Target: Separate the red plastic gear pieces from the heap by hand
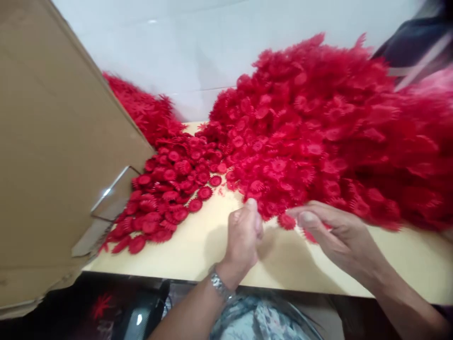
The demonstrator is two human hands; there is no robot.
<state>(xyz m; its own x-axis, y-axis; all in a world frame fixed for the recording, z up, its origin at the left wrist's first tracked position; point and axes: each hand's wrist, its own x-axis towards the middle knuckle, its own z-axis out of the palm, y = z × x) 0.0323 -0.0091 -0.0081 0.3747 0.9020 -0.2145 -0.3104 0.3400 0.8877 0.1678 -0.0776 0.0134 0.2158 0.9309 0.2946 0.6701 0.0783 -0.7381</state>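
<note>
Near the front of the pale table, my left hand (244, 236) is closed in a fist with the thumb on top; whatever it holds is hidden. My right hand (339, 233) is to its right, thumb and forefinger close together at the edge of a big heap of red flower-shaped pieces (304, 137). Just by the right fingertips lies a single red toothed disc (286, 221). Red also shows under the right thumb, but blur hides whether those fingers grip it. A smaller pile of red cupped discs (170, 189) lies left of my left hand.
A large cardboard box (53, 141) stands at the left, with a clear-looking thin-edged rectangular item (113, 193) against it. More red star-like pieces (141, 106) are heaped behind. A pale wall (177, 52) is at the back, a dark item (410, 42) at the upper right.
</note>
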